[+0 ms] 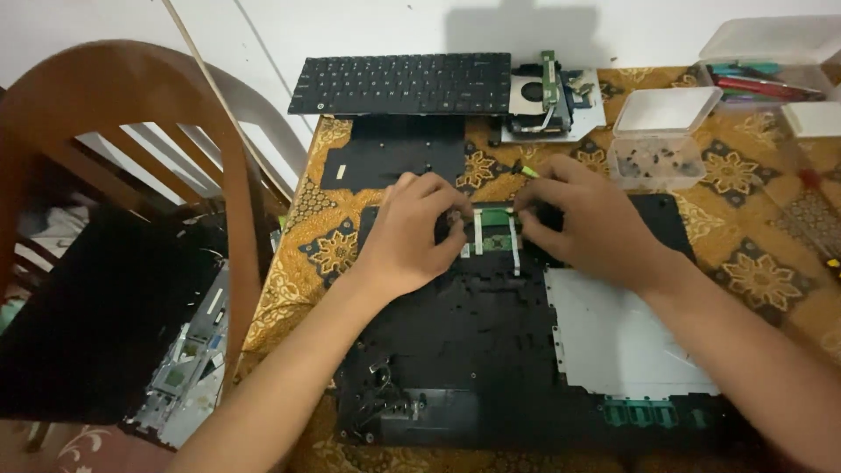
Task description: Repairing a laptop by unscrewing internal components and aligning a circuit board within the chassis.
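A black laptop chassis (464, 342) lies upside down on the patterned cloth, with a silver metal plate (613, 337) on its right half. Near its far edge sits a small green circuit board (496, 229) with white ribbon strips. My left hand (412, 232) rests on the board's left side, fingertips pressed to the chassis beside it. My right hand (583, 219) touches the board's right side, fingers curled over the edge. Neither hand lifts anything that I can see.
A detached black keyboard (403, 83) lies at the far edge, with a fan and board assembly (543, 101) beside it. A clear box of screws (657, 144) and a box of pens (762, 74) stand far right. A wooden chair (131, 175) stands left.
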